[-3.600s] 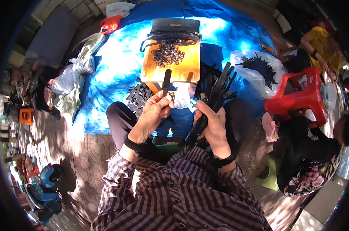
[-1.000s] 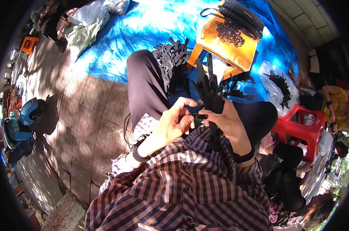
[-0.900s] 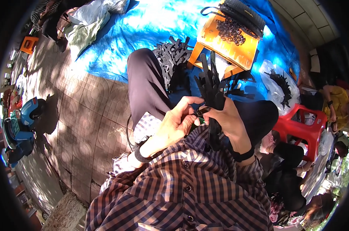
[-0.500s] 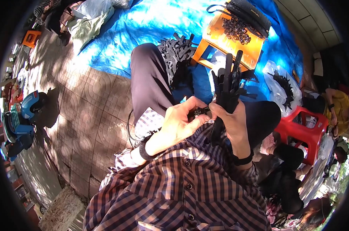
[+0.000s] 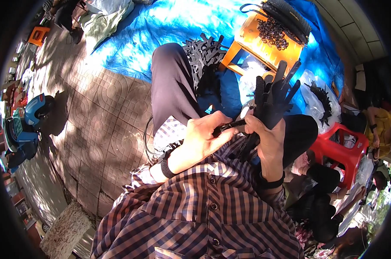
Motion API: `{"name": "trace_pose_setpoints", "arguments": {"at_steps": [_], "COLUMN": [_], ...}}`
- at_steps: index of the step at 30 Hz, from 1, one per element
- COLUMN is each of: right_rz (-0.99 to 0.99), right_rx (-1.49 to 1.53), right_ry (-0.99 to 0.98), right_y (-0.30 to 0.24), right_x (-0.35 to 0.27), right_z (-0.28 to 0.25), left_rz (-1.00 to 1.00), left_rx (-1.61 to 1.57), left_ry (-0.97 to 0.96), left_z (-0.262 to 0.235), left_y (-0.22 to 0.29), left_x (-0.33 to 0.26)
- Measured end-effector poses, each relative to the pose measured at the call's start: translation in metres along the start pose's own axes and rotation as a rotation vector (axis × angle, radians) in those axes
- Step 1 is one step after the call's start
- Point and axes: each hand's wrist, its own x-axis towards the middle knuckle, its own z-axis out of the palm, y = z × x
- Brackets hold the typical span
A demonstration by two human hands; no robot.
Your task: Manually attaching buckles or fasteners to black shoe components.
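Note:
My right hand (image 5: pixel 269 140) is closed round a bundle of black straps (image 5: pixel 274 101), whose rounded ends fan out above the fist. Beside it, my left hand (image 5: pixel 204 134) pinches the end of one black strap (image 5: pixel 234 124) between thumb and fingers. This strap runs across to the right hand, and whether anything small sits on it at the left fingertips cannot be made out. Both hands are over my lap, between my knees. Beyond my left knee lies a heap of similar black straps (image 5: pixel 204 54).
A yellow stool (image 5: pixel 243 39) bears a pile of small dark rings (image 5: pixel 273 34) and a black pouch (image 5: pixel 289 19), on a blue tarp (image 5: pixel 139 56). To the right are a plastic bag of black pieces (image 5: pixel 319 101), a red stool (image 5: pixel 351 151) and other people. A blue scooter (image 5: pixel 29 127) stands left.
My left hand has drawn slightly away from the right, and a length of black strap now shows between them. The bundle has tilted right, its ends fanned wider.

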Motion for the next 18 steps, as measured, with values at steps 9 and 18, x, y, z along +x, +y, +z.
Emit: {"name": "trace_pose_setpoints", "arguments": {"at_steps": [9, 18], "right_rz": [0.019, 0.017], "right_rx": [0.007, 0.021], "right_ry": [0.036, 0.035], "right_y": [-0.0036, -0.0051], "right_x": [-0.0011, -0.0007], "right_z": [0.0020, 0.0070], "left_rz": [-0.003, 0.060], "left_rx": [0.033, 0.025], "left_ry": [-0.014, 0.076], "left_z": [-0.0021, 0.0035], "left_y": [0.0028, -0.0022], "left_x": [-0.0025, -0.0050]}}
